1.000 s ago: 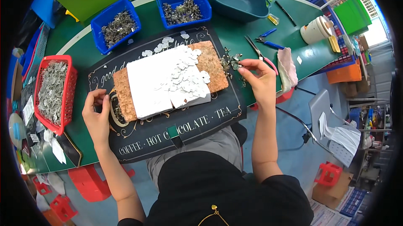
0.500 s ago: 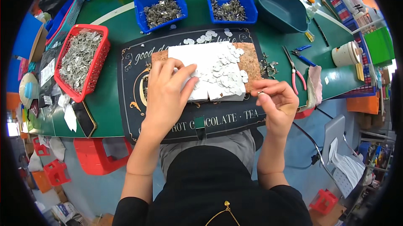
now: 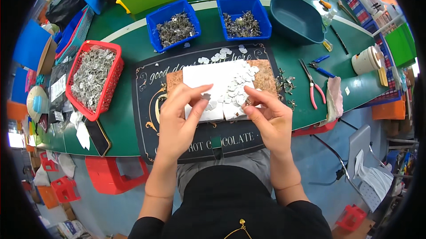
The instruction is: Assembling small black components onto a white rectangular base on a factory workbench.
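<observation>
Left hand (image 3: 176, 117) pinches 1 flat piece (image 3: 207, 96); right hand (image 3: 271, 118), apparently 1 metal part (image 3: 247, 102). 2 blue bins (image 3: 245, 37) stand beyond.

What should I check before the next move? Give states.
1. Left hand holding flat piece: ok, pinched.
2. Right hand holding metal piece: ok, pinched.
3. Metal piece's orientation: cannot tell, too small and partly covered.
4. White block clear: not ok, white pieces lie over its right side.
5. Block resting on board: ok.
6. Pliers away from hands: ok, lying off to the right.
</observation>
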Demonstrator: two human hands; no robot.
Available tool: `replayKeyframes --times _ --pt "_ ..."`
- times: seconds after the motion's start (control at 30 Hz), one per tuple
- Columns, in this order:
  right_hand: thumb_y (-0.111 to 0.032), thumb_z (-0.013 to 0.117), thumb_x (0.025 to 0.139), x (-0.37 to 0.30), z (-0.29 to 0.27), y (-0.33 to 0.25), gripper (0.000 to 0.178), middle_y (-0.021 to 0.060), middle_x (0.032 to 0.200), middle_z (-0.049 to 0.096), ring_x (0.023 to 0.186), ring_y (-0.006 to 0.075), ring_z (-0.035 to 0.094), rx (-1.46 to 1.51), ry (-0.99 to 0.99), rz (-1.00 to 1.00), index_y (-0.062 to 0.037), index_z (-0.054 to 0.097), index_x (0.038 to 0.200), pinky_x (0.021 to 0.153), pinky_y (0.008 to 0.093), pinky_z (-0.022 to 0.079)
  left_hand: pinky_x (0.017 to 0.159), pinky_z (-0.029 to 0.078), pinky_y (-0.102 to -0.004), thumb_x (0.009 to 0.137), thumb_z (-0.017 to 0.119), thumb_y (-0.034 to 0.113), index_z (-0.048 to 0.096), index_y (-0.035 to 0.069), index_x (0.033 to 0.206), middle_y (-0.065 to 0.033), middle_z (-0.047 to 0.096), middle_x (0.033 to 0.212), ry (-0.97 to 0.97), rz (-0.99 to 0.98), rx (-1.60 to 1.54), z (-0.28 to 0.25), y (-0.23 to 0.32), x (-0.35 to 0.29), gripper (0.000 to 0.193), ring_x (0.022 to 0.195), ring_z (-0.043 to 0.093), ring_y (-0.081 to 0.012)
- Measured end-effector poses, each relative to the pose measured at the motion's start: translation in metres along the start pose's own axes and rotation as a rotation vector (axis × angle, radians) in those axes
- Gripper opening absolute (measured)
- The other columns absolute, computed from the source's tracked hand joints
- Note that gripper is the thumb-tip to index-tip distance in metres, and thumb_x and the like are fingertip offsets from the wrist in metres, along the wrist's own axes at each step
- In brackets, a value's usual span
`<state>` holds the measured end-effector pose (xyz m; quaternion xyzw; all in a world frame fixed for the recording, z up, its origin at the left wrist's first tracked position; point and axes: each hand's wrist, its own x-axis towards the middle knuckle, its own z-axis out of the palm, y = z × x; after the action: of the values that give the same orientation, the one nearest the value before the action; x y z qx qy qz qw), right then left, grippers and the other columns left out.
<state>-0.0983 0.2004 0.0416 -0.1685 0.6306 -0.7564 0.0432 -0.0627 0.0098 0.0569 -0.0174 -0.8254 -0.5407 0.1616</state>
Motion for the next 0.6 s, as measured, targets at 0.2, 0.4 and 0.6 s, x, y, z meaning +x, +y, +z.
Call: replayKeyframes --times 0.2,0.4,0.6 --pt "0.011 0.060 0.083 -0.002 0.009 -0.005 0.019 0.0129 0.097 0.061 0.086 0.0134 0.061 0.103 -0.031 0.074 0.0087 0.059 0.102 0.072 0.0219 0.049 0.080 0.053 -0.0274 0.087 0.061 -0.002 0.057 -0.003 0.095 -0.0140 0.066 0.095 0.089 -0.166 -0.755 0.012 0.008 -0.019 0.009 0.087 0.065 -0.0173" --pt "0.008 0.069 0.075 -0.015 0.023 0.002 0.023 0.0089 0.098 0.051 0.088 0.0152 0.051 -0.127 -0.038 -0.252 0.0003 0.063 0.096 0.076 0.0255 0.045 0.085 0.054 -0.0289 0.086 0.062 -0.006 0.057 -0.004 0.098 -0.0134 0.065 0.095 0.086 -0.137 -0.749 0.021 0.000 -0.032 0.012 0.091 0.065 -0.0175" --pt "0.004 0.074 0.073 -0.010 0.030 0.020 0.025 0.0088 0.092 0.052 0.086 0.0168 0.051 -0.283 -0.002 -0.488 -0.0019 0.066 0.096 0.075 0.0268 0.043 0.083 0.054 -0.0274 0.086 0.063 -0.005 0.057 -0.005 0.098 -0.0135 0.065 0.095 0.076 -0.244 -1.039 0.024 0.005 -0.037 0.013 0.089 0.066 -0.0174"
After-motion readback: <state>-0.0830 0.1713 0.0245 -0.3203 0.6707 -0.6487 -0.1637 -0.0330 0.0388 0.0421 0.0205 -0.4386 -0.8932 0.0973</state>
